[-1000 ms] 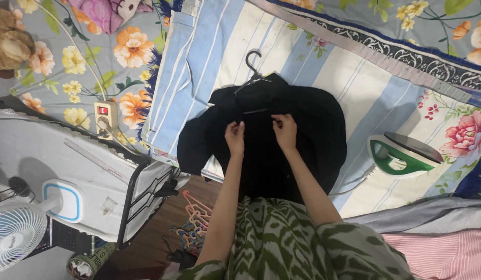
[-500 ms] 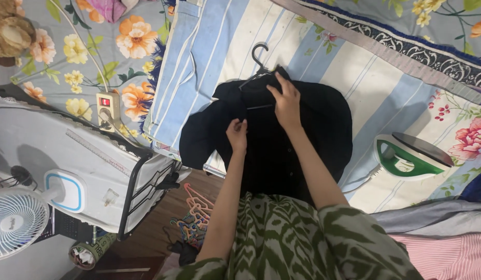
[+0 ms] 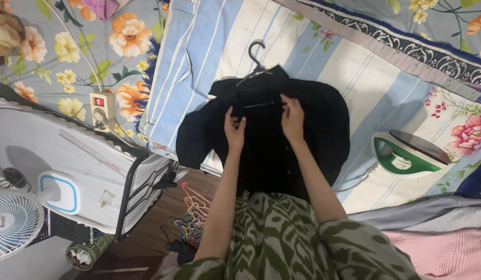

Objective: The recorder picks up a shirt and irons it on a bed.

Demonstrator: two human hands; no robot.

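Half a second ago the right hand (image 3: 293, 118) reached up near the hook of the hanger; it has since dropped back and now sits level with the left hand (image 3: 234, 129), both on the chest of the black shirt (image 3: 271, 140). The two hands are near each other, apart, either side of the button line. Each has its fingers curled and pinched onto the dark cloth; whether a button sits between the fingertips is too small to tell.

The shirt is matt, soft and limp, lying flat and face up on a striped cloth (image 3: 199, 67) of pale blue and cream bands, its sleeve spread to the left of the left hand. A thin black wire hanger (image 3: 255, 59) is inside the collar, its hook showing just beyond the hands.

To the right of the right hand, well apart, stands a green and white iron (image 3: 406, 153), smooth hard plastic, tipped up on its heel with the grey soleplate uppermost. To the left of the left hand lies a cream power strip (image 3: 102, 106) with a red switch on the flowered bedsheet (image 3: 69, 52). Nearer the body on that side, a round white fan (image 3: 12, 223) and a heap of coloured plastic hangers (image 3: 191, 215) on the wooden floor
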